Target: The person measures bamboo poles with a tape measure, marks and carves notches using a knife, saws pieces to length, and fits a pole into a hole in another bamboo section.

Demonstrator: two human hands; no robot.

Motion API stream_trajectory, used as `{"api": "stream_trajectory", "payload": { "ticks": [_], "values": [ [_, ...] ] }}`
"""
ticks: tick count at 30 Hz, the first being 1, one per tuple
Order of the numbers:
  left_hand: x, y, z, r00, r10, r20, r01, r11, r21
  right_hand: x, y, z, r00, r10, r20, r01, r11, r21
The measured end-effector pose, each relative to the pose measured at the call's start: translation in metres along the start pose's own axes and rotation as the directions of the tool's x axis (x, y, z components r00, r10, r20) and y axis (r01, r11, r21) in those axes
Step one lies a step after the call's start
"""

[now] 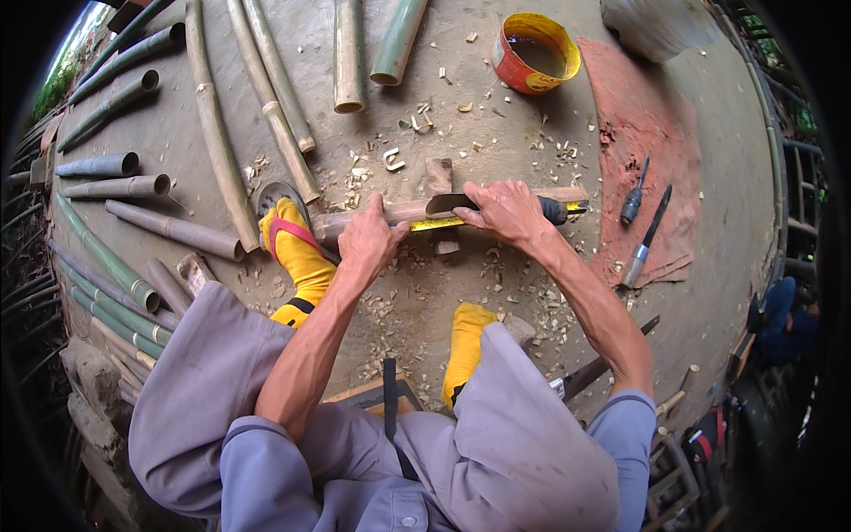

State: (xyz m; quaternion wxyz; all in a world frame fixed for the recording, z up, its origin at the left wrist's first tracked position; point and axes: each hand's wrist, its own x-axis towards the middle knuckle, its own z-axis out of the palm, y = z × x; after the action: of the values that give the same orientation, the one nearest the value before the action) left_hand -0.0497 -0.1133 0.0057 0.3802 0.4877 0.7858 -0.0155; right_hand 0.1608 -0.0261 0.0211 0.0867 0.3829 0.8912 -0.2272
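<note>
A bamboo pole (403, 211) lies crosswise in front of me, over a short wooden block (439, 177). A yellow tape measure strip (431, 224) runs along its near side. My left hand (368, 238) is closed at the pole's left part, its thumb on the strip's left end; its lower fingers are hidden. Closed over the right part is my right hand (510, 213). A dark knife blade (450, 205) shows left of it and a dark handle (553, 210) right of it. Beyond the handle is a black and yellow end (576, 208), perhaps the tape case.
Bamboo poles (213, 133) lie at left and ahead. A red-yellow tin (536, 55) holds dark liquid. On a red cloth (656, 133) lie a screwdriver-like tool (633, 202) and a knife (650, 235). A saw-like blade (589, 376) lies by my right forearm. Shavings (496, 266) cover the ground.
</note>
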Motion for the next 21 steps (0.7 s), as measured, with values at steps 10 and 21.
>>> {"api": "stream_trajectory", "payload": {
  "ticks": [10, 21],
  "values": [
    [0.002, -0.003, 0.003, 1.000, 0.012, -0.011, -0.012, 1.000, -0.006, -0.070, 0.040, -0.025, 0.437, 0.584, -0.684, -0.239, 0.809, 0.538],
    [0.000, 0.004, 0.002, 1.000, -0.006, -0.005, 0.006, 1.000, 0.009, -0.204, 0.107, 0.114, 0.313, 0.823, -0.474, -0.710, 0.534, 0.459]
  ]
}}
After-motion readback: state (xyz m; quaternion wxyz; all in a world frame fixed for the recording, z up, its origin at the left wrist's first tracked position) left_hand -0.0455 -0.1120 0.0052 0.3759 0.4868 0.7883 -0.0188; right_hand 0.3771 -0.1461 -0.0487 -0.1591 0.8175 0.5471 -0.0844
